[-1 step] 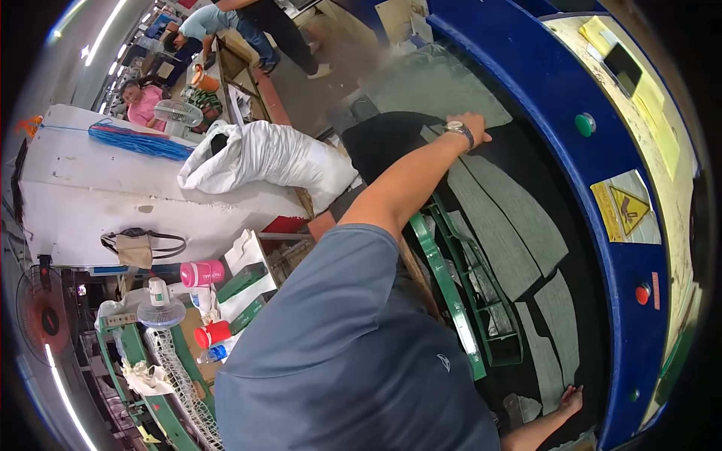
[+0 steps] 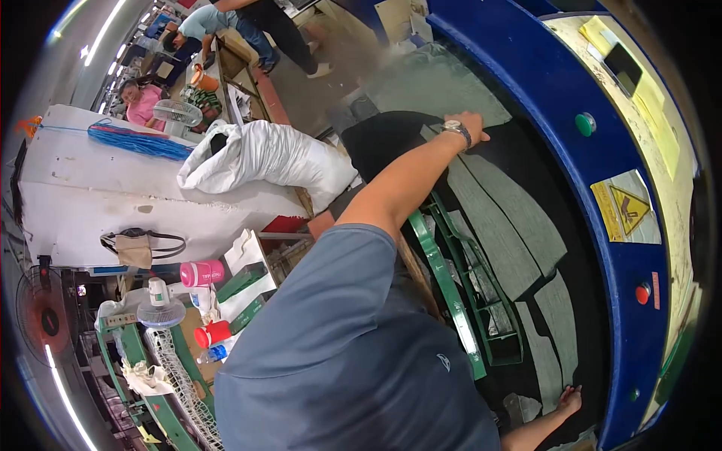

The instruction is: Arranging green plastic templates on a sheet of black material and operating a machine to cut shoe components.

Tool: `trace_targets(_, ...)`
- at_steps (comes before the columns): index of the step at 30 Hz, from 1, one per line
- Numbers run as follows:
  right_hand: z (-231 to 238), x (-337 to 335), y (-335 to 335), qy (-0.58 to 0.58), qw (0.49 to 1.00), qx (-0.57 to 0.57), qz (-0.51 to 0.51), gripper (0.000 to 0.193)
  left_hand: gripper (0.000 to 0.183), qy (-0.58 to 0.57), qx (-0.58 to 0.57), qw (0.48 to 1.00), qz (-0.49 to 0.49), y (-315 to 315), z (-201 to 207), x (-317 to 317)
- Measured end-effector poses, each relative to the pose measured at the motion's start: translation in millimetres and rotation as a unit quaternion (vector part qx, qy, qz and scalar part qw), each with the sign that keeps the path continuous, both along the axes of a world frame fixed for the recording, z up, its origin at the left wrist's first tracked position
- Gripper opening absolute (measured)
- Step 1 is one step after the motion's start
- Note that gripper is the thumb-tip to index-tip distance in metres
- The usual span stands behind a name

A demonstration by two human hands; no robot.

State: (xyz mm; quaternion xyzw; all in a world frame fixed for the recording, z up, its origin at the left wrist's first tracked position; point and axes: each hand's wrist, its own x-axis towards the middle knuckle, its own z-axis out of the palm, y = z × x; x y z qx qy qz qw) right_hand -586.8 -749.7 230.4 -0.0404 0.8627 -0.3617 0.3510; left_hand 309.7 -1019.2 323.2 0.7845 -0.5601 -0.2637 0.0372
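A black sheet [image 2: 560, 161] lies over the work surface, with long grey-green areas [image 2: 496, 218] showing along its middle; I cannot tell if these are separate pieces or a surface under it. My left hand [image 2: 466, 128], with a wristwatch [image 2: 456, 129], is at the sheet's far end, beside a pale, cloudy board [image 2: 444, 86]. Its fingers are bent over the sheet there, closed. My right hand [image 2: 570, 401] is at the near end, its curled fingers closed at the sheet by the tip of a grey-green strip [image 2: 558, 331]. Both hands' fingertips are partly hidden.
A blue machine frame [image 2: 560, 120] with a green button [image 2: 585, 125] and a red button [image 2: 642, 293] curves along the right. A green metal rack [image 2: 451, 301] stands between me and the sheet. A white sack [image 2: 278, 161] lies at left. Other people [image 2: 203, 26] are farther back.
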Motion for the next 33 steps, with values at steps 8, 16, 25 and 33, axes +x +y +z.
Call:
trace_targets(8, 15, 78, 70, 0.088, 0.99, -0.064, 0.094, 0.039, 0.07, -0.09, -0.012, 0.978, -0.186, 21, -25, 80)
trace_targets(16, 25, 140, 129, 0.204, 0.973, 0.017, 0.102, 0.046, 0.054, -0.025, -0.018, 0.988, -0.151, 49, -20, 108)
trace_targets(25, 54, 197, 174, 0.209, 0.972, 0.038, 0.102, 0.046, 0.047, -0.059, 0.007, 0.988, -0.141, 82, -14, 130)
trace_targets(33, 54, 210, 210, 0.184, 0.977, 0.051, 0.098, 0.045, 0.045, -0.036, 0.051, 0.991, -0.117, 105, -5, 141)
